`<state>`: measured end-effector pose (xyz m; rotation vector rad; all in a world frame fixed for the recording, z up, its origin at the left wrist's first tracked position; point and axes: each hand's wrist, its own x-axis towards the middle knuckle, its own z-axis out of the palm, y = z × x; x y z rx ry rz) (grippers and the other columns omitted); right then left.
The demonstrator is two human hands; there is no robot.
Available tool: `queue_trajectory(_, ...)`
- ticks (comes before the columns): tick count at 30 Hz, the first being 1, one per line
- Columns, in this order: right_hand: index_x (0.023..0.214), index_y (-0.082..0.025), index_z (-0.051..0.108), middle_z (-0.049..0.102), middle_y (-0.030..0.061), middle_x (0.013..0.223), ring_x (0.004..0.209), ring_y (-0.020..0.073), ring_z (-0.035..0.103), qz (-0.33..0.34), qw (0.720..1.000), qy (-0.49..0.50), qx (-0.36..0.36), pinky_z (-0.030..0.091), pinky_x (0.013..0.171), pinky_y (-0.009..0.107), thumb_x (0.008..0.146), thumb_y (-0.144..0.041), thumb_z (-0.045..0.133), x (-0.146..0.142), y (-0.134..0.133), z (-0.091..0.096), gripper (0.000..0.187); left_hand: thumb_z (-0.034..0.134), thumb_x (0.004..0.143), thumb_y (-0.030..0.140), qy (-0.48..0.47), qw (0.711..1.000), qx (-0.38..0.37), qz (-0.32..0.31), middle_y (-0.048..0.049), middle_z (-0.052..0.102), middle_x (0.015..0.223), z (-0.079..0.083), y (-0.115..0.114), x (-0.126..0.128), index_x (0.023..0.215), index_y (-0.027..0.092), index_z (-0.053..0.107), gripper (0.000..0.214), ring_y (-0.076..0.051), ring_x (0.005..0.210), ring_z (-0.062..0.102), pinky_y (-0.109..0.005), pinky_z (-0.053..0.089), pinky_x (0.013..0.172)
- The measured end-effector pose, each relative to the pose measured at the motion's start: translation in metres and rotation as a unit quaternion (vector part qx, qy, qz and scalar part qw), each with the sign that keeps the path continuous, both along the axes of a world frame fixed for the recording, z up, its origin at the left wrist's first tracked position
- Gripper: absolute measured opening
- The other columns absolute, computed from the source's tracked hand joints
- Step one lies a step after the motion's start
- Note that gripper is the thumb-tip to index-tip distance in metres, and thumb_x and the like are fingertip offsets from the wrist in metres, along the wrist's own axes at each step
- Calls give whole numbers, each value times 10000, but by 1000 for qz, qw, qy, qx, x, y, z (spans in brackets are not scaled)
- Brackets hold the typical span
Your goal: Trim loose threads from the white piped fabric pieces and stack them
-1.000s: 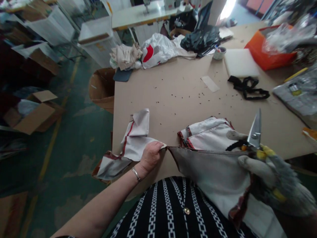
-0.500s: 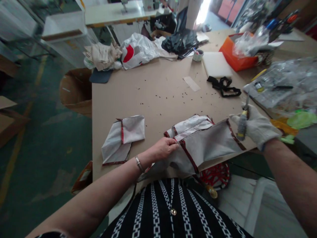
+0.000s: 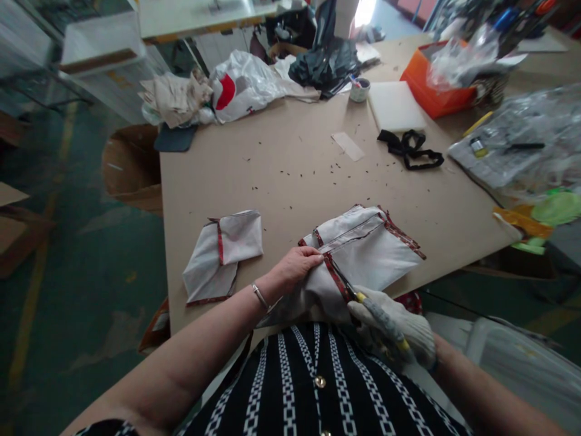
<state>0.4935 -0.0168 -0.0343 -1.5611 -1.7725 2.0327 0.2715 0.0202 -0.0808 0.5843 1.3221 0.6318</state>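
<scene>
My bare left hand [image 3: 297, 266] pinches a white fabric piece [image 3: 363, 254] trimmed with dark red binding, at the table's near edge. Part of this piece hangs over the edge toward my body. In a white knitted glove, my right hand [image 3: 399, 327] grips scissors [image 3: 379, 315] whose handles look wrapped in grey and yellow. Their blades point up and left along a red-bound edge, close to the left fingertips. Whether the blades are apart is hard to see. Left of my hands, a second white fabric piece [image 3: 222, 257] with red trim lies folded.
Small dark scraps dot the brown table [image 3: 218, 175]. Farther back lie a black strap [image 3: 411, 151], a white board [image 3: 394, 106], a small cup [image 3: 359, 89] and an orange bin [image 3: 431, 79]. Plastic bags [image 3: 521, 145] cover the right side. A cardboard box [image 3: 131, 169] stands left of the table.
My right hand has come left and toward my body, bringing the scissors from the cloth's right end to the red-bound edge. The cloth's right end has dropped flat. My left hand keeps its pinch.
</scene>
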Motion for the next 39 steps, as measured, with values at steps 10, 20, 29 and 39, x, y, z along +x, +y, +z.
queue_trajectory(10, 1054, -216, 615, 641, 39, 988, 912, 245, 583, 40, 998, 4, 46, 463, 902, 411, 868, -564, 512, -8, 5, -14, 408, 735, 616, 325, -27, 999, -6, 34, -3, 612, 665, -5, -9, 10, 718, 116, 624, 258, -85, 577, 486, -224, 361, 573)
queue_trajectory(20, 1138, -258, 590, 664, 24, 985, 891, 223, 607, -20, 998, -38, 49, 469, 849, 365, 844, -535, 561, -25, 2, -31, 405, 682, 657, 289, -37, 998, 15, 50, 4, 597, 630, -7, -12, 18, 713, 117, 611, 195, -80, 533, 475, -216, 361, 531)
queue_trajectory(29, 1035, -177, 638, 683, 38, 918, 808, 193, 607, -54, 996, 15, 69, 502, 769, 301, 857, -502, 560, -29, 2, -28, 379, 653, 688, 260, -21, 999, 4, 37, -9, 602, 644, -2, -10, 16, 730, 107, 623, 161, -85, 555, 481, -214, 371, 542)
queue_trajectory(39, 1204, -236, 549, 637, 70, 1128, 966, 218, 646, -127, 976, 14, 178, 547, 918, 363, 763, -454, 685, -30, 22, 6, 510, 600, 752, 299, 33, 987, 124, -99, 3, 528, 641, 37, -11, 20, 689, 119, 622, 192, -90, 603, 424, -232, 341, 568)
